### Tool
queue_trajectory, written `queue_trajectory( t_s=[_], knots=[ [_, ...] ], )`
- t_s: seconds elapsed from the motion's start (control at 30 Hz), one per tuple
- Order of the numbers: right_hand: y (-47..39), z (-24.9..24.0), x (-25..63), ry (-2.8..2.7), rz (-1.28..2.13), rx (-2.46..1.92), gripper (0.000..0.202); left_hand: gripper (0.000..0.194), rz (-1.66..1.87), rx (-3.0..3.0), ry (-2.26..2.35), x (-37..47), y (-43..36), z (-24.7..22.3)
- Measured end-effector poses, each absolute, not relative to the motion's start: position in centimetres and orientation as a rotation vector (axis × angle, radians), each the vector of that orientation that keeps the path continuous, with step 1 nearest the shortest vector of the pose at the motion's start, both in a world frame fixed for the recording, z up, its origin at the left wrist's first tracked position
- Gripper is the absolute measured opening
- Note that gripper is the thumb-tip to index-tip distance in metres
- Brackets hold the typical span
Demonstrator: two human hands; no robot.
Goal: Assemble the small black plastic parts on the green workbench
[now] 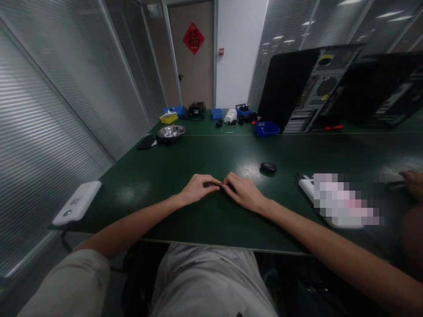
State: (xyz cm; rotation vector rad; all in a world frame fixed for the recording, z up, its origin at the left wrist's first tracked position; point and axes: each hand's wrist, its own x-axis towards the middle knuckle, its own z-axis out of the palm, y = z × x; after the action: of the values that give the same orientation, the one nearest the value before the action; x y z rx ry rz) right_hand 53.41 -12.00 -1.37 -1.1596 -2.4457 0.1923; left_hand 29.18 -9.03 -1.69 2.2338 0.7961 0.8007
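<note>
Both of my hands meet low over the green table (198,224), near its front edge. My left hand (198,188) pinches a tiny dark item (220,185) between thumb and fingertips. The fingers of my right hand (243,190) are closed at the other end of that same item, which is too small to make out. To the right of my right hand a black computer mouse (268,167) lies on the tabletop.
A white device (77,203) sits at the left edge. Behind are a metal bowl (171,132), a black flat item (146,142), blue bins (267,128) and a computer tower (297,88). Another person's hand (413,182) shows at far right, beyond a partly pixelated white object (346,220).
</note>
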Motion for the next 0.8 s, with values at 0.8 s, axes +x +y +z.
queue_trajectory(
  t_s=[0.8],
  knots=[
    [-10.5, -0.9, 55.9, -2.529, -0.051, -1.355, 0.018, 0.034, 0.515, 2.617, 0.754, 27.2, -8.3, 0.3]
  ],
)
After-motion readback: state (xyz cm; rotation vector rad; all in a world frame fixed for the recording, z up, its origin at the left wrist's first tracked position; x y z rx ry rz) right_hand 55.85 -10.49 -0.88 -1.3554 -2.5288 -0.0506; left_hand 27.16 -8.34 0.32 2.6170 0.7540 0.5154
